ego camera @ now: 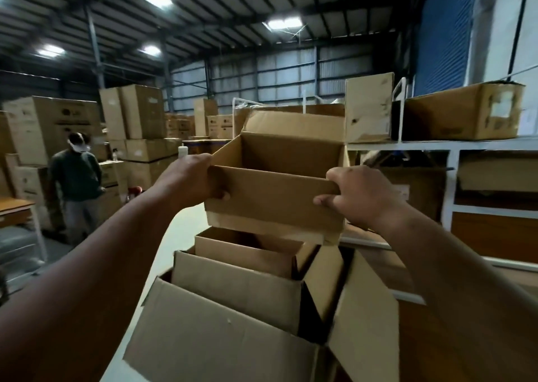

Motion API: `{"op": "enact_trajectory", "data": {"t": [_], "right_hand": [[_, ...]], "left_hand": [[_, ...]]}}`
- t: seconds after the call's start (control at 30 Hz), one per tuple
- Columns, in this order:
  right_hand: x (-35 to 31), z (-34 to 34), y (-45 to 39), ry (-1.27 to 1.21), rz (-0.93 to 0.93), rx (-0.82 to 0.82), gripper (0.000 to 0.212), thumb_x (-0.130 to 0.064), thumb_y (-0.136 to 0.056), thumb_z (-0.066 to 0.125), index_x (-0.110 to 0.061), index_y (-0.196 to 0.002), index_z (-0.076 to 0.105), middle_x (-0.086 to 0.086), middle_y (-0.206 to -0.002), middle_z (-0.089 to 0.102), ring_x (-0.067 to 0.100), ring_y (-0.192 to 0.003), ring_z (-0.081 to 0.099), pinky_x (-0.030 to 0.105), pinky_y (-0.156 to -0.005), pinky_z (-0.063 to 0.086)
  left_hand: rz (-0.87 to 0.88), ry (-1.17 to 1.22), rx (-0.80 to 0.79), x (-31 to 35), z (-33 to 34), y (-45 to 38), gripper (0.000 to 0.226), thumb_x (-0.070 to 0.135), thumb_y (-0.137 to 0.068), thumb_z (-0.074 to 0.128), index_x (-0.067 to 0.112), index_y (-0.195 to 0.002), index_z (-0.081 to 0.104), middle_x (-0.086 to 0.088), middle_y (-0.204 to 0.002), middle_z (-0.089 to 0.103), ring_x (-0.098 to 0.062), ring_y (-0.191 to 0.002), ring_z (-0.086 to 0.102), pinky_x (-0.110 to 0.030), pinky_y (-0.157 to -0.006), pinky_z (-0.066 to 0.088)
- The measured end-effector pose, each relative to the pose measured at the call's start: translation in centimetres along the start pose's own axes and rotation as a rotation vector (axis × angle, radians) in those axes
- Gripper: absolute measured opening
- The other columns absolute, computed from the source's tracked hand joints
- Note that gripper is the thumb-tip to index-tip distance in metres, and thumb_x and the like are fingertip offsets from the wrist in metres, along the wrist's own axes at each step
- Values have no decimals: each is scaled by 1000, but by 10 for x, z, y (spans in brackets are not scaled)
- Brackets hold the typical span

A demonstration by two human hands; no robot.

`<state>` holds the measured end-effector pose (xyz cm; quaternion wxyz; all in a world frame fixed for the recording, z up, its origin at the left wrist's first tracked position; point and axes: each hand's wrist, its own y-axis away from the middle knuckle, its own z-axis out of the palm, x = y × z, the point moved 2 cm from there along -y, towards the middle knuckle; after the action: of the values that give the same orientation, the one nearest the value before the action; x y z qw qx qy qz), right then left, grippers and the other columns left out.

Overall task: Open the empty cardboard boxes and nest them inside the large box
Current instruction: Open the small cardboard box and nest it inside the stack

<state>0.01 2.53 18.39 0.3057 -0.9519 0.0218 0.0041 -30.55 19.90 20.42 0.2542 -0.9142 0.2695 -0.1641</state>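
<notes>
At the near rim of the small open box [273,198]: your left hand [186,178] has its fingers curled over the left corner with the thumb under on the outer wall; your right hand [358,195] pinches the right corner likewise. Grip at both corners, likely to keep the box square and level. Box held in the air, flaps up, mouth empty, directly above the large box [221,335], which already holds a nested box [244,253]. Beyond: white shelving [454,146] with cartons; a person [77,175] at left.
</notes>
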Motion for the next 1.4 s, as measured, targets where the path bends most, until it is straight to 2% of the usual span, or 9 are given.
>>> {"op": "enact_trajectory", "data": {"t": [0.27,0.37,0.5,0.63,0.77,0.9,1.03,1.23,1.4], "right_hand": [[-10,74,-70,-104,-40,-99,26,-56,-98,76,-34,-98,62,-13,-93,62,9,-86,61,32,-69,47],[-15,94,-90,-113,-29,-133,25,-54,-99,76,-33,-99,64,-12,-95,63,5,-85,57,31,-67,42],[-18,126,-97,-118,27,-191,28,-55,-98,77,-30,-99,66,-8,-95,66,11,-87,62,36,-73,54],[-31,143,-90,-67,71,-191,30,-57,-98,76,-30,-92,63,-8,-90,65,14,-85,63,40,-75,56],[-53,139,-78,-20,105,-173,30,-56,-99,74,-30,-91,61,-8,-87,63,12,-79,61,38,-68,52],[-79,158,-69,54,166,-215,29,-55,-100,73,-31,-91,59,-9,-87,64,10,-78,61,36,-67,51],[-86,183,-69,57,279,-309,26,-58,-100,73,-34,-101,64,-10,-98,67,8,-89,62,36,-78,57],[-84,202,-67,68,426,-438,38,-71,-102,60,-36,-114,68,-12,-105,69,8,-96,65,42,-87,60],[-85,225,-57,59,546,-552,48,-76,-106,40,-38,-116,67,-9,-114,70,17,-112,67,50,-103,55]], "left_hand": [[-124,-41,-113,-69,51,-55,56,44,-69,99,22,-110,68,-1,-102,72,-24,-94,72,-47,-87,63],[-155,85,-172,-85,63,-68,44,25,-76,101,30,-100,64,-4,-108,67,-21,-93,70,-37,-76,62],[-159,120,-222,-103,92,-80,49,27,-75,102,32,-107,64,-1,-110,67,-18,-92,70,-29,-68,58],[-159,199,-304,-119,122,-92,49,23,-74,102,31,-108,68,-4,-108,70,-23,-88,74,-30,-59,60],[-86,237,-312,-143,133,-98,52,32,-71,104,29,-111,71,0,-103,72,-21,-86,75,-44,-69,68],[27,226,-278,-163,153,-93,41,34,-75,101,32,-94,64,6,-92,67,-10,-76,65,-27,-53,48],[106,195,-341,-178,181,-91,40,37,-79,97,34,-81,57,6,-90,67,-5,-74,60,-24,-53,43],[250,145,-476,-187,208,-87,53,60,-79,90,28,-118,71,0,-112,74,-19,-99,70,-38,-83,64],[196,64,-597,-183,234,-81,69,85,-95,49,27,-124,74,-9,-147,47,-30,-135,43,-53,-112,48]]}}
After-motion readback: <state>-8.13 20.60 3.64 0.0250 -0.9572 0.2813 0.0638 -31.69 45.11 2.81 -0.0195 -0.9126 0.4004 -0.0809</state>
